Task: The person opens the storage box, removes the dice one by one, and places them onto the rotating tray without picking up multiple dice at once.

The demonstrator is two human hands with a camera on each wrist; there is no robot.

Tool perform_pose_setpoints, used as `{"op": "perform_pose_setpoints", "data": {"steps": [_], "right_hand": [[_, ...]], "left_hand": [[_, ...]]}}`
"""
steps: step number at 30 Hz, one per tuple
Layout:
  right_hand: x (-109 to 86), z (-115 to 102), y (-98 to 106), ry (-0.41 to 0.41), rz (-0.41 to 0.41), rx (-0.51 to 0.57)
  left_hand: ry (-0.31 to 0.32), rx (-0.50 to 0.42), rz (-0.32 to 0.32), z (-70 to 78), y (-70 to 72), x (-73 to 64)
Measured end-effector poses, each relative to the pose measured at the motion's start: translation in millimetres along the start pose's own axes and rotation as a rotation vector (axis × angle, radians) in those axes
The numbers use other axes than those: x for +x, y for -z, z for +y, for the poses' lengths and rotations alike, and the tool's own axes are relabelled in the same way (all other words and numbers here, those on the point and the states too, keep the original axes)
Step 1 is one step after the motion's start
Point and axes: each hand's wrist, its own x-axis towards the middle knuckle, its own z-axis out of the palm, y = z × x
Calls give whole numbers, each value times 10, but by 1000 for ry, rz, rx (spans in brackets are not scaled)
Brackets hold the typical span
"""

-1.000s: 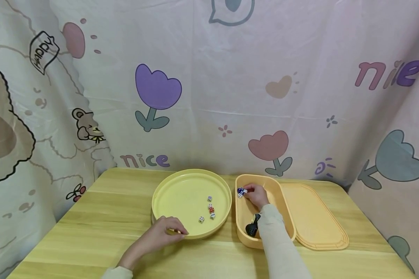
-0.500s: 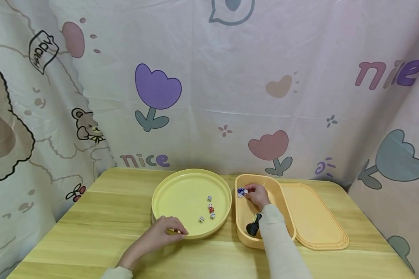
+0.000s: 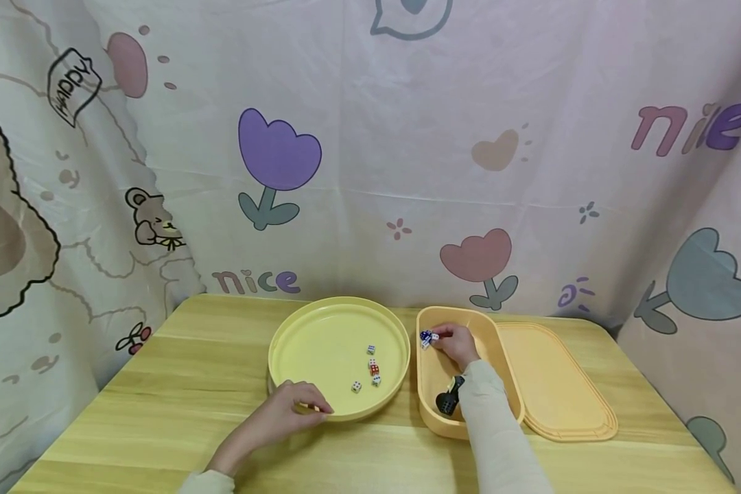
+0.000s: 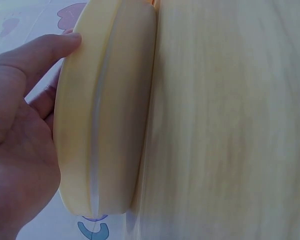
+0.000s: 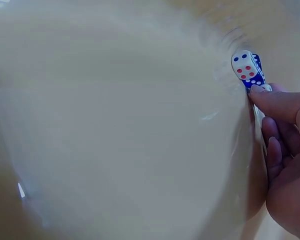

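Your right hand [image 3: 460, 346] is in the orange box [image 3: 432, 370], right of the middle of the frame. Your thumb and finger pinch a small white die [image 3: 435, 337] at the box's upper left end. A little bunch of dice sits just left of those fingertips: the blue dice [image 3: 426, 337] and another white one. In the right wrist view, a white die with blue and red spots [image 5: 244, 65] is just up and left of your thumb tip, near the box wall. I can't tell how many dice are in the bunch. Dice are cubes, so they have no long side, but the box is long and runs from far to near. Your right hand is much nearer to the bunch than your left hand [image 3: 287, 412].

Your left hand is lower left of the box, holding the front edge of the round yellow tray [image 3: 315, 357] between thumb and fingers. On the tray's right side are a red die [image 3: 374, 370] and four white dice. A black thing [image 3: 448, 403] lies near your right sleeve, in the bottom part of the box. The flat lid [image 3: 562, 384] lies to the right of the box.
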Motion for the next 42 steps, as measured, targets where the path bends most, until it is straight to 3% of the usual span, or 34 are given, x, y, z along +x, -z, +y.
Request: {"op": "perform_pose_setpoints", "data": {"steps": [7,16,25,33,42], "right_hand": [[12,-12,1,-27,-10,6],[53,-62,62,-52,-35,36],[43,-225,261,59,-14,-53],[-3,-451,345,102,-77,-65],[-145,-653,456,139,-147,-62]], "left_hand": [[-26,-8,0,-10,2,2],[-10,-3,3,5,-8,2],[28,-3,-12,38,-11,-8],[55,-1,-14,46,22,-18],[36,-4,-18,44,11,-16]]}}
